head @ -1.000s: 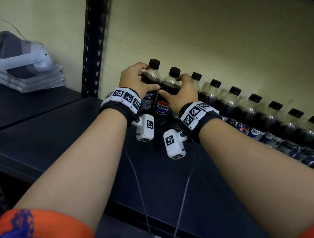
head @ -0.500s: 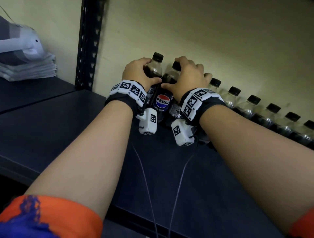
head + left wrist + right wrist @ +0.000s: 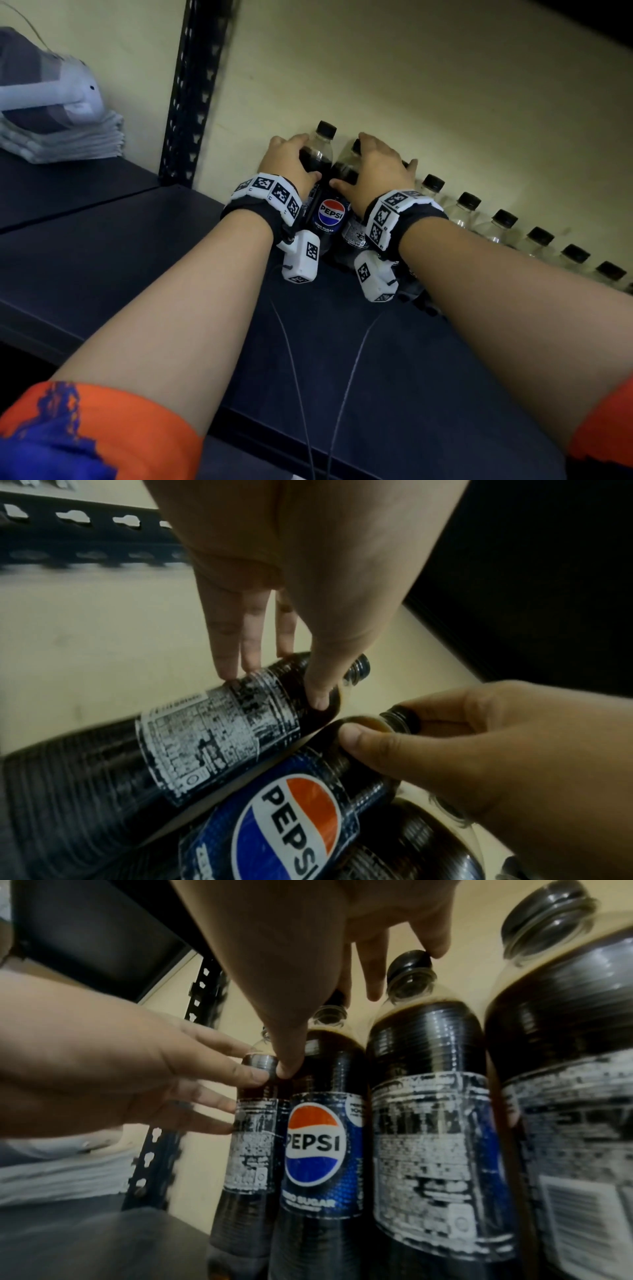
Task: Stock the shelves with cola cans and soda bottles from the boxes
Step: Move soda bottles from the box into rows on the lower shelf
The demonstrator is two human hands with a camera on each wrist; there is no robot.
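Both hands have pushed farther toward the wall since the earlier frames; the right hand (image 3: 376, 174) now covers the cap of its bottle, which was exposed one second ago.

Left hand (image 3: 293, 164): fingers (image 3: 236, 653) and thumb wrapped around the upper body of the end bottle (image 3: 317, 154), grasping it. This bottle stands upright on the shelf (image 3: 137, 257), nearest the upright post (image 3: 191, 89).

Right hand: thumb and fingers (image 3: 373, 969) clasp the neck and shoulder of the Pepsi bottle (image 3: 330, 219), just right of the left fingers and touching the end bottle.

Contents: both held bottles contain dark cola and carry black caps.

Count: a row of bottles (image 3: 503, 222) runs right from the right fingers along the wall. Seven black caps are visible there in the head view; the row continues past the frame edge. Total including the two held: at least nine.

Far left of the left fingers: folded cloths (image 3: 68, 144) with a white headset (image 3: 44, 92) on top.
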